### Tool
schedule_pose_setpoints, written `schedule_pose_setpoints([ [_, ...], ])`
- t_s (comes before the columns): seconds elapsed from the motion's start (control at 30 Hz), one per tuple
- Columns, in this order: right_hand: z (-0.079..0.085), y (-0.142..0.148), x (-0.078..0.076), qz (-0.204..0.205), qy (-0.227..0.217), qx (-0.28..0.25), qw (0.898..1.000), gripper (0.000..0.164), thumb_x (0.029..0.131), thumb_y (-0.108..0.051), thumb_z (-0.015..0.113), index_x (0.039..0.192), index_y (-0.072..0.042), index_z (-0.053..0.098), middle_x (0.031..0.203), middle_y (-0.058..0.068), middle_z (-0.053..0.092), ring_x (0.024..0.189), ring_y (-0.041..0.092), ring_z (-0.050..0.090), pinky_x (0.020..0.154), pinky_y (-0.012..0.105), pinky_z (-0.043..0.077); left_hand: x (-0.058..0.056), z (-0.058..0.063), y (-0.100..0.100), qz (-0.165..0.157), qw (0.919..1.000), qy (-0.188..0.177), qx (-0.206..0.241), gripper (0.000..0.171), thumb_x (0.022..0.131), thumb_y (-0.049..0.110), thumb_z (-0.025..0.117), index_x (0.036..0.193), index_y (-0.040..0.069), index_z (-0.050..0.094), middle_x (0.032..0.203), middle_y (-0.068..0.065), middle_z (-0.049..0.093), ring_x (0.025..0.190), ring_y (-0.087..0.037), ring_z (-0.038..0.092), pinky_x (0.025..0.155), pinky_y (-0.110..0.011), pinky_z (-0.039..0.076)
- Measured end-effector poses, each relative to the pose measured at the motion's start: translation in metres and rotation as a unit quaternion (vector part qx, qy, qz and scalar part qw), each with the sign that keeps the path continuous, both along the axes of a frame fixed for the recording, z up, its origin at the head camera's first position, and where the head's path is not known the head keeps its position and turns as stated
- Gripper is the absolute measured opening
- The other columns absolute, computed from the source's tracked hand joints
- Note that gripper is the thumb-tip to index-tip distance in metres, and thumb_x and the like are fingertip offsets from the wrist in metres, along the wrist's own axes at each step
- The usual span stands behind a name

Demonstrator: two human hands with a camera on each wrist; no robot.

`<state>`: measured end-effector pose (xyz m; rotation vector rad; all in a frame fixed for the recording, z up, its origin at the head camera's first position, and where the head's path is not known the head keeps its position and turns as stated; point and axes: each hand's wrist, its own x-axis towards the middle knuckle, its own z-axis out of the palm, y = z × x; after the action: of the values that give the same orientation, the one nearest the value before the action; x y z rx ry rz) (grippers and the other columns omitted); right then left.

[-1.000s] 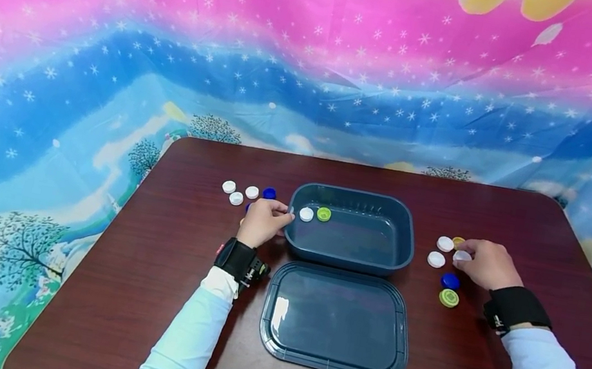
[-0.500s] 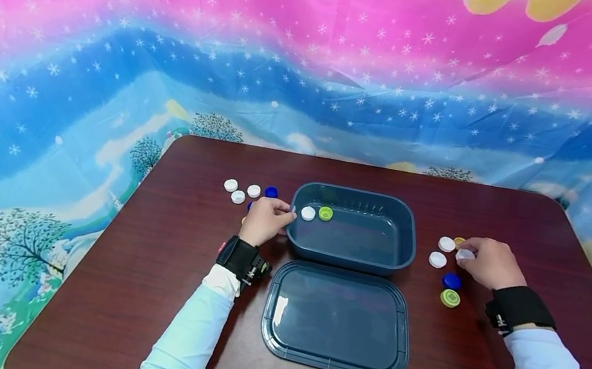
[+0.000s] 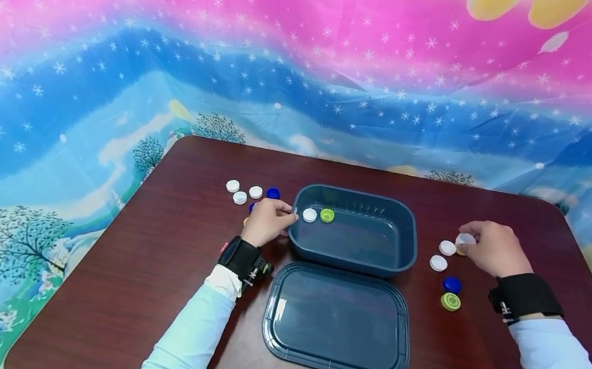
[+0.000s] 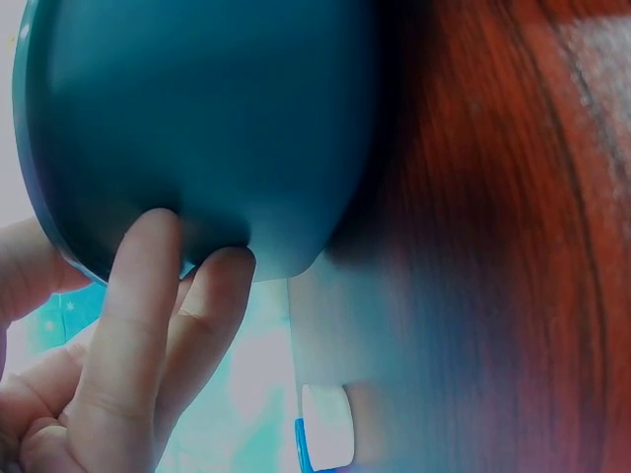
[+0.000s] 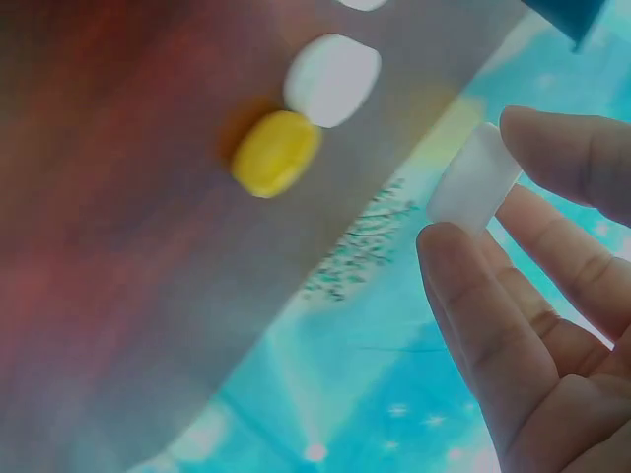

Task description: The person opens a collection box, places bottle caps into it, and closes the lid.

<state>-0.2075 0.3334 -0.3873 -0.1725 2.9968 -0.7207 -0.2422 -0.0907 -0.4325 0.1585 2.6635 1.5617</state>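
A dark grey-blue plastic box [image 3: 351,243] stands open in the middle of the table. Inside, toward its left end, lie a white bottle cap [image 3: 310,215] and a green cap [image 3: 327,216]. My left hand [image 3: 267,222] grips the box's left wall; in the left wrist view fingertips [image 4: 153,232] press its outside and the thumb is at the rim. To the right, my right hand [image 3: 493,249] pinches a white bottle cap [image 5: 475,177] between thumb and fingers, held above the table. A yellow cap [image 5: 276,155] and a white cap [image 5: 333,81] lie below it.
The box's lid [image 3: 339,322] lies flat in front of it. Left of the box are several caps, among them a white cap [image 3: 233,186] and a blue cap [image 3: 273,193]. Another blue cap [image 3: 452,285] and a green cap [image 3: 451,302] lie at right.
My right hand has lifted the white cap off the table, moving slightly up and away. My left hand keeps its grip on the box, which stays in place.
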Motion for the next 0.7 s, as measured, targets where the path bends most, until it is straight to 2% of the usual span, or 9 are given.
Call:
schedule_pose_setpoints([
  [0.13,0.013,-0.011,-0.006,0.013,0.017,0.005,1.0,0.033,0.095,-0.009,0.061,0.12,0.012,0.059,0.104,0.031,0.063,0.088,0.04,0.06,0.073,0.054,0.049,0.001,-0.001,0.0,-0.003,1.0,0.002,0.002,0.02,0.09,0.014,0.07,0.104,0.0,0.072,0.085,-0.012,0.072,0.06,-0.019,0.069,0.061,-0.031,0.058],
  [0.37,0.035,-0.037,-0.019,0.043,0.024,0.007,0.999,0.032,0.095,-0.01,0.061,0.12,0.009,0.06,0.11,0.03,0.061,0.091,0.039,0.059,0.075,0.053,0.049,0.001,0.001,-0.001,-0.003,1.0,-0.006,-0.001,0.023,0.091,0.016,0.07,0.107,0.0,0.071,0.088,-0.013,0.072,0.061,-0.02,0.07,0.06,-0.031,0.058],
  [0.7,0.051,-0.081,-0.035,0.094,0.056,0.013,0.994,0.028,0.093,-0.005,0.059,0.119,0.007,0.063,0.108,0.026,0.063,0.09,0.036,0.06,0.076,0.05,0.046,0.002,0.001,-0.002,-0.012,0.9999,-0.004,0.01,0.021,0.092,0.015,0.068,0.106,-0.001,0.071,0.088,-0.013,0.072,0.062,-0.021,0.07,0.062,-0.033,0.058],
])
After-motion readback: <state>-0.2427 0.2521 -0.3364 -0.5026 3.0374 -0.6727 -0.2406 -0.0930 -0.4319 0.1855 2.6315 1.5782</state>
